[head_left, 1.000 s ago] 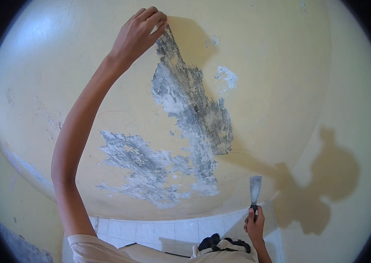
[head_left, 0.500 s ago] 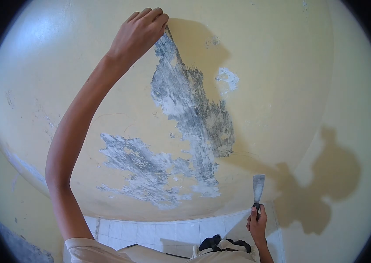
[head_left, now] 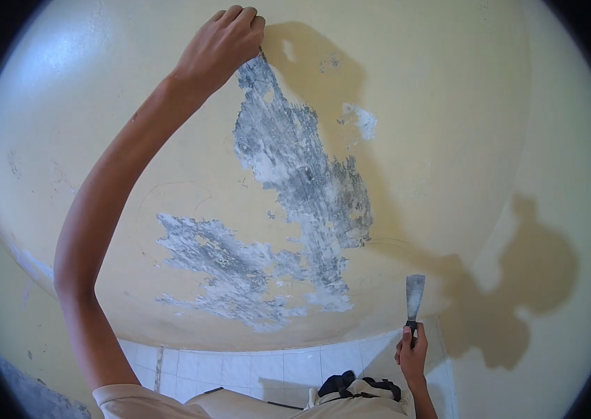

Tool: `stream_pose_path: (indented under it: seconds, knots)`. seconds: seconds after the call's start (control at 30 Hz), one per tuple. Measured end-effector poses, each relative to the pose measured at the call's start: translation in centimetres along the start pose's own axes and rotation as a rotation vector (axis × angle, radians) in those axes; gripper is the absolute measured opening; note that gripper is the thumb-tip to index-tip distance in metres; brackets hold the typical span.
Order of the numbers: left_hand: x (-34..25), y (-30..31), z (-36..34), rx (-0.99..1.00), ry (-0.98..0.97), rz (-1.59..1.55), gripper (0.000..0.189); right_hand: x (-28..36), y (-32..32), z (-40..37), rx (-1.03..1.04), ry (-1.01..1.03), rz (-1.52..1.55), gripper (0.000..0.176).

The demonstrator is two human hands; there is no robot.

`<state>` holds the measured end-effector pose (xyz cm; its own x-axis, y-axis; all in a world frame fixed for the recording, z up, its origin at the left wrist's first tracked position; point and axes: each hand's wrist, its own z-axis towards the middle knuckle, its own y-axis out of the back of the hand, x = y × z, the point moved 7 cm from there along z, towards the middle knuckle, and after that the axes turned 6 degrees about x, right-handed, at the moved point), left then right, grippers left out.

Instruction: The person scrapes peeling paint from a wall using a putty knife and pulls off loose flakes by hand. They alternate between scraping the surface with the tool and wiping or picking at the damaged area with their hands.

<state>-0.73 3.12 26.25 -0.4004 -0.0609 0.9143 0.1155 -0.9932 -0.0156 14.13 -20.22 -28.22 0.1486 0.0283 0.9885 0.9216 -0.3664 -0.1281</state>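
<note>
A person's left hand point(head_left: 222, 45) reaches up to the wall point(head_left: 449, 140) near its top edge in view, at the upper tip of a long grey bare patch point(head_left: 295, 160), while the right hand point(head_left: 413, 357) holds a scraper point(head_left: 414, 297) low, by the wall's bottom edge and toward its right-hand corner. The left fingers are curled in close together, their tips hidden against the surface; whether they have hold of anything cannot be told. The curl and the raised wrist suggest the hand is set there to work at the paint's broken edge. The right fingers are wrapped around the scraper's dark handle, with no gap showing, its blade upright and apart from the wall, a grip that probably keeps the metal clear while the other hand is busy. A second, lower bare patch point(head_left: 219, 255) lies to the left. Compared with one second earlier, the left elbow has swung farther out to the left, the gap then visible beside the left thumb no longer shows, and the scraper sits slightly farther right in view
</note>
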Motion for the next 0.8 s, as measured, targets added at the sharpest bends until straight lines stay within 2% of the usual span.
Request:
stream_pose_path:
  seconds: [0.17,0.37,0.43,0.5,0.57,0.6,0.67,0.77,0.8]
  knots:
    - [-1.0,0.8,0.8,0.035,-0.115,0.134,0.01,-0.1,0.9,-0.9,-0.036,-0.005,-0.004,0.021]
    - [1.1,1.1,0.7,-0.12,-0.15,0.008,0.008,-0.9,2.8,-2.4,-0.11,0.002,0.046,0.021]
    - [4.6,0.8,0.3,0.002,0.103,-0.262,0.01,-1.6,3.4,-2.9,-0.119,0.004,0.05,0.022]
    - [5.7,1.9,-0.3,-0.015,0.108,-0.357,0.012,-2.0,3.9,-3.1,-0.126,0.006,0.047,0.024]
    - [6.5,0.7,-1.0,0.246,0.356,-0.535,0.017,-2.1,4.4,-3.1,-0.13,-0.007,0.039,0.024]
    - [6.0,0.7,-1.2,0.246,0.362,-0.534,0.017,-1.9,4.4,-3.0,-0.127,-0.004,0.034,0.024]
    - [3.0,3.4,-1.3,-0.149,0.018,-0.534,0.023,-1.4,4.3,-2.8,-0.132,-0.029,0.043,0.019]
    - [2.3,2.2,-1.5,-0.138,0.068,-0.494,0.033,-0.5,3.8,-2.2,-0.086,0.012,-0.006,0.019]
    - [2.6,1.3,-1.8,-0.115,0.146,-0.542,0.041,-0.3,3.5,-2.0,-0.085,0.01,-0.009,0.019]
